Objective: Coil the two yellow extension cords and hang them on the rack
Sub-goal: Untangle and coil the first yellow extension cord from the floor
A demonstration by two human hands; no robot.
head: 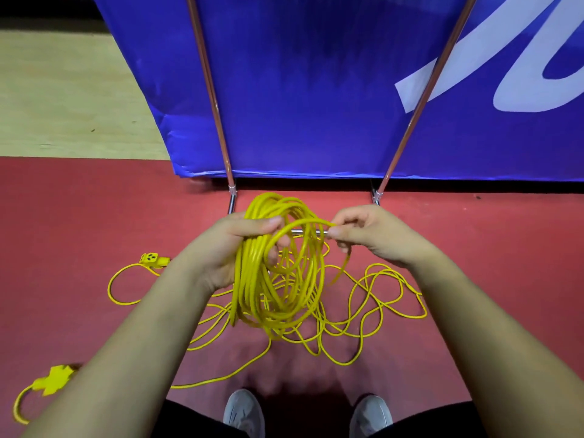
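My left hand [221, 248] grips the top of a coil of yellow extension cord [278, 279] with several loops hanging down. To the right of the coil, my right hand [369, 235] pinches a strand of the same cord at the coil's top. Loose yellow cord [379, 298] lies tangled on the red floor under and to the right of the coil. A yellow socket end [153, 260] lies on the floor at the left. Near the bottom left corner lies a second yellow connector [52, 379]. The rack [215, 99] has two slanted metal poles and stands just behind my hands.
A blue banner [316, 90] with white lettering stands behind the rack poles. A short metal bar [308, 232] of the rack base shows behind the coil. Pale wooden floor [63, 90] lies at the far left. My two grey shoes [245, 412] stand on the red floor below.
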